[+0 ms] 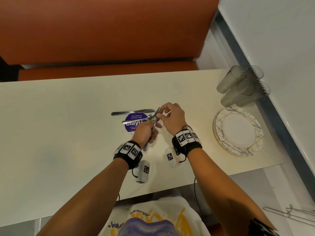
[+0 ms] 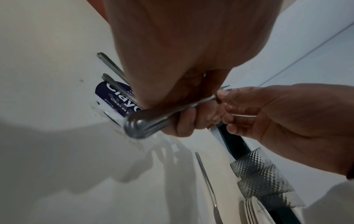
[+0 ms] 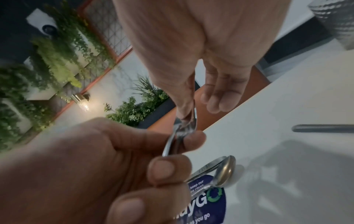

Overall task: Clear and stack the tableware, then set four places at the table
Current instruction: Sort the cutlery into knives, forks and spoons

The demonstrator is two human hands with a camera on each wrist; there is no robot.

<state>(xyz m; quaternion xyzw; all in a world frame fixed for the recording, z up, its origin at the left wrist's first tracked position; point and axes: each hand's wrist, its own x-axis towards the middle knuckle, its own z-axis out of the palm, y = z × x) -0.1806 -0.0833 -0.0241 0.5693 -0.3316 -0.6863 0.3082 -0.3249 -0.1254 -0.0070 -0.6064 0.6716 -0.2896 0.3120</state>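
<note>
Over the middle of the cream table [image 1: 68, 116], my left hand [image 1: 148, 129] grips a bundle of steel forks [image 1: 154, 126] by the handles [image 2: 145, 122], tines pointing away from me. My right hand [image 1: 163, 113] pinches the fork heads [image 3: 185, 122] between thumb and forefinger; its other fingers [image 3: 216, 97] hang loosely curled. My left fingers [image 3: 170, 169] wrap the stems just below. A spoon [image 1: 150, 117] and a knife [image 1: 132, 122] lie on a purple sticker [image 1: 134, 127]. Another knife [image 1: 133, 112] lies just beyond it.
A stack of marble-patterned plates [image 1: 237, 150] sits at the right near the table's front corner. Several textured grey glasses [image 1: 243, 86] stand grouped behind them by the wall. An orange bench [image 1: 102, 31] runs along the far side.
</note>
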